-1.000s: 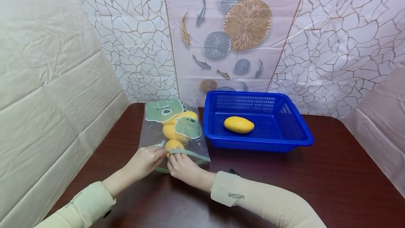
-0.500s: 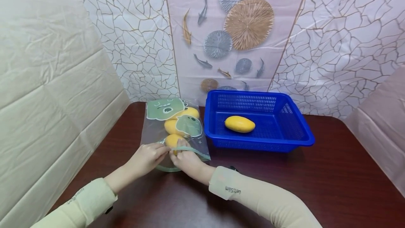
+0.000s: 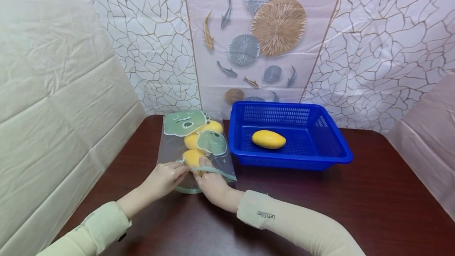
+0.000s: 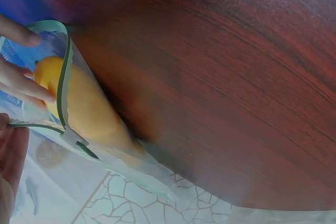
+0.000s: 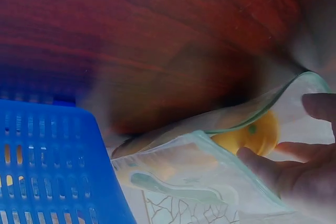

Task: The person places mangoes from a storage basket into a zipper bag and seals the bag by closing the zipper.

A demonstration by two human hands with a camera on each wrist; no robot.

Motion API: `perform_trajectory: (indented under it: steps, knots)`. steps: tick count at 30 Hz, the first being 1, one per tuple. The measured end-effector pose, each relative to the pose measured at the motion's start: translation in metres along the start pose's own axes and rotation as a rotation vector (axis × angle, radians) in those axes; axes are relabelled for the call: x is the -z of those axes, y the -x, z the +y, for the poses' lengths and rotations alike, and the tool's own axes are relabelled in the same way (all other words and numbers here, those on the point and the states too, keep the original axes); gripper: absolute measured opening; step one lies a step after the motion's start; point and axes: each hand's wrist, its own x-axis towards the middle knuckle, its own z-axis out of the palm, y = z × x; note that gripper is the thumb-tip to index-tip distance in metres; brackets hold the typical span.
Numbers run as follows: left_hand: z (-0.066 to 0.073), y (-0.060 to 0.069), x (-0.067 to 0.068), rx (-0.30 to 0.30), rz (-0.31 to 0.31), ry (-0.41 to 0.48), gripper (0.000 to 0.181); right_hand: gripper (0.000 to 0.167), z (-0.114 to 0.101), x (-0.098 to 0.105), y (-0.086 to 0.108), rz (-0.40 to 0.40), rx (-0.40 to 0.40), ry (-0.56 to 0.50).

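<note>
- on my right wrist feed, i see the right hand (image 5: 302, 169) at the open mouth of a clear, green-edged bag (image 5: 170, 156), fingers spread
- a yellow fruit (image 5: 254, 136) sits inside, just beside the fingertips; i can't tell if they touch
- a slotted blue basket (image 5: 97, 169) fills my lower left
- reddish wooden table (image 5: 147, 51) spans the top

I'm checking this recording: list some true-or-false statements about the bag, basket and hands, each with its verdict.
1. The left hand pinches the bag at its edge. True.
2. The bag is sealed. False: its mouth is open.
3. The blue basket holds one yellow fruit. True.
4. In the head view, the basket stands left of the bag. False: it stands to the right.
5. The right hand has fingers inside the bag. True.
</note>
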Motion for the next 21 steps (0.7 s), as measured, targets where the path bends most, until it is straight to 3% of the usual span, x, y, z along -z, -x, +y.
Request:
perform_trajectory:
  steps: [8, 14, 21]
  knots:
    - [0.000, 0.003, 0.000, 0.015, -0.010, 0.010, 0.024, 0.043, 0.002, 0.007, 0.009, 0.063, -0.012, -0.069]
    - [-0.002, 0.005, -0.001, 0.004, -0.019, 0.018, 0.026, 0.050, 0.008, 0.020, 0.014, -0.074, 0.047, -0.275]
    - [-0.002, 0.006, 0.000, 0.003, -0.052, 0.027, 0.026, 0.034, 0.013, 0.037, 0.018, -0.178, 0.071, -0.471]
